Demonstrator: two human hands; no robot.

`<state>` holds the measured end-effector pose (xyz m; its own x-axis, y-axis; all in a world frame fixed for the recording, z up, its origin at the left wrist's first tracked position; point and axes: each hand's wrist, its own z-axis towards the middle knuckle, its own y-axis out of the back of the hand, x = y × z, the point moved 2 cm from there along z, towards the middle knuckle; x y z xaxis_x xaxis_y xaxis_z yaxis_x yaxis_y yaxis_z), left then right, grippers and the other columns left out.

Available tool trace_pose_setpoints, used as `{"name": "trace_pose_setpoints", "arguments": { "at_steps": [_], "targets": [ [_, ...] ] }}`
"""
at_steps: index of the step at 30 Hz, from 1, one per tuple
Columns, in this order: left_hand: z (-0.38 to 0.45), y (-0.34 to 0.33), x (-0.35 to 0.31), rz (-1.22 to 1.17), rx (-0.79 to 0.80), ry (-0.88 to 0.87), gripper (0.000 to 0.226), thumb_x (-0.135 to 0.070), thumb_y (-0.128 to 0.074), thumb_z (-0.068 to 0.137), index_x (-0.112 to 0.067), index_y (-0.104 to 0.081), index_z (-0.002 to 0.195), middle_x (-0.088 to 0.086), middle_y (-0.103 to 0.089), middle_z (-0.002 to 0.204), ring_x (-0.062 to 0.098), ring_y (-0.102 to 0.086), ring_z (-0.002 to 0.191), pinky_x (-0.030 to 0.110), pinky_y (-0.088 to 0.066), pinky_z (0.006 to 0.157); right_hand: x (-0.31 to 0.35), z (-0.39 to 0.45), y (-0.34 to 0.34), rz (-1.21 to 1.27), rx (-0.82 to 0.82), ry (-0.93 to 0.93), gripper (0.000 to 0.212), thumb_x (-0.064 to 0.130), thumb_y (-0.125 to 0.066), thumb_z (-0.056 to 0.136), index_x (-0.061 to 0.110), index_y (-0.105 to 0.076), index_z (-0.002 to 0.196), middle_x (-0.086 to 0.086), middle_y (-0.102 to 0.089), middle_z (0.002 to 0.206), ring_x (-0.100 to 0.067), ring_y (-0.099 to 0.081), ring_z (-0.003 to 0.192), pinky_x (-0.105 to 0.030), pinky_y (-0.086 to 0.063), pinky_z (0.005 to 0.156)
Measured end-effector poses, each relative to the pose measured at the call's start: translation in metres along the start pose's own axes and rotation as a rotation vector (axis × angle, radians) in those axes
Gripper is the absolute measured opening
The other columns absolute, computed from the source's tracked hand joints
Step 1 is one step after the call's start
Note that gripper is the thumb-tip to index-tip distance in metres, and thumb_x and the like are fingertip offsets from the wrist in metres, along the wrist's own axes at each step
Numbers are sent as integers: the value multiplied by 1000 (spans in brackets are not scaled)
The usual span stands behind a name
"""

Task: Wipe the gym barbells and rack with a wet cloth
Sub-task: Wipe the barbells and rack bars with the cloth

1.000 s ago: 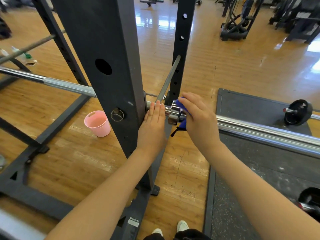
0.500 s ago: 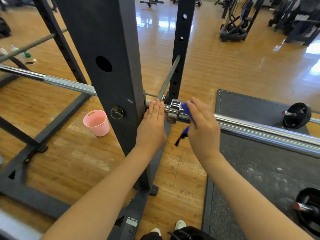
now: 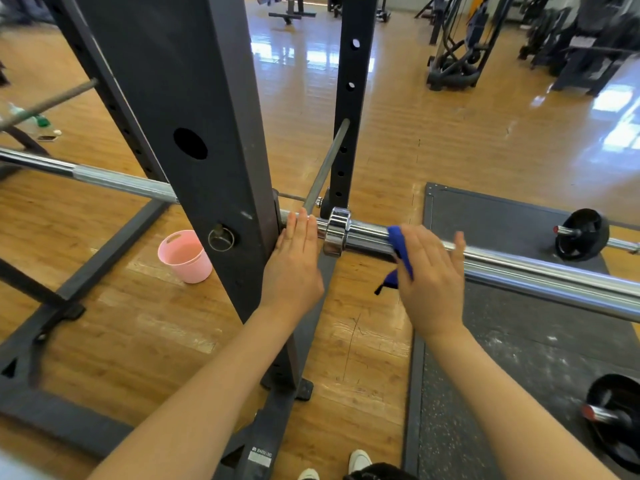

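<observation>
Bright daylight; window glare in white patches on the glossy wood floor (image 3: 398,109) far ahead and at right. Sharp highlights along the chrome bar (image 3: 540,268). Wide-angle bending at edges (rack post (image 3: 194,98) leans). Slight softness at corners.

A white sticker (image 3: 261,457) on the near base of the rack (image 3: 194,98) read "WARNING"; its smaller print was illegible.
</observation>
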<state>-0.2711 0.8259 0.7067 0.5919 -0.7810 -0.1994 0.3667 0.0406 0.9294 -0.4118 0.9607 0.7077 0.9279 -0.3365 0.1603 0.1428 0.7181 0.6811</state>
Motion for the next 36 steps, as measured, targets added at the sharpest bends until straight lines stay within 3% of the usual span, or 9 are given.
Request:
{"name": "trace_pose_setpoints", "arguments": {
  "at_steps": [5,7,9,14,16,20,23,32,36],
  "targets": [
    [0,-2,-1,58,-7,14,77,-10,-51,85,-1,-6,147,17,-7,157,22,6,141,32,-3,112,19,5,-3,16,-41,-133,38,2,-50,84,0,-58,122,-16,-63,119,-31,-56,116,-50,-15,113],
    [0,-2,-1,54,-8,9,77,-12,-47,89,-3,6,144,15,0,157,20,14,138,30,1,112,49,13,-18,13,28,-74,44,-1,-60,80,-1,-56,124,-18,-60,123,-33,-54,119,-51,-22,110],
    [-1,0,-2,50,-2,-4,76,-13,-44,93,-6,15,140,13,7,157,18,20,135,28,5,112,62,17,-26,10,82,-1,43,-2,-58,81,-3,-56,125,-20,-59,125,-35,-54,120,-49,-26,108],
    [-1,2,-1,10,-28,14,77,-7,-52,85,-1,-9,148,16,-11,157,23,-3,144,30,-5,112,38,16,-5,176,104,142,39,-11,-66,75,-2,-65,112,-17,-65,115,-35,-60,110,-42,-45,98],
    [0,2,-1,12,-19,12,77,-9,-51,87,-2,-6,149,14,-6,157,22,-2,145,29,-2,112,43,28,2,222,81,252,31,-3,-56,82,-2,-66,111,-17,-66,113,-33,-60,107,-42,-49,94],
    [-1,4,0,-9,5,11,75,-14,-45,95,-8,7,148,9,8,158,14,16,140,26,3,113,49,56,-15,181,237,626,38,-2,-55,81,-1,-62,119,-17,-61,123,-35,-53,118,-44,-42,100],
    [-1,3,1,-6,-1,1,75,-9,-44,92,-5,6,147,12,5,158,17,15,141,27,3,113,27,54,-19,123,362,822,41,-3,-50,82,1,-61,121,-17,-59,127,-36,-49,122,-45,-39,102],
    [0,-1,2,-21,3,13,71,-13,-42,96,-6,5,149,10,7,158,21,8,145,26,5,113,40,65,-18,75,491,993,45,6,-36,85,5,-64,119,-15,-59,128,-34,-50,124,-48,-30,105],
    [0,-1,2,-28,-24,-2,74,-4,-54,87,1,-13,147,18,-14,156,28,-10,145,30,-6,112,20,61,-12,86,522,1058,42,3,-38,85,4,-67,115,-13,-61,126,-35,-51,122,-51,-35,104]
  ]
}}
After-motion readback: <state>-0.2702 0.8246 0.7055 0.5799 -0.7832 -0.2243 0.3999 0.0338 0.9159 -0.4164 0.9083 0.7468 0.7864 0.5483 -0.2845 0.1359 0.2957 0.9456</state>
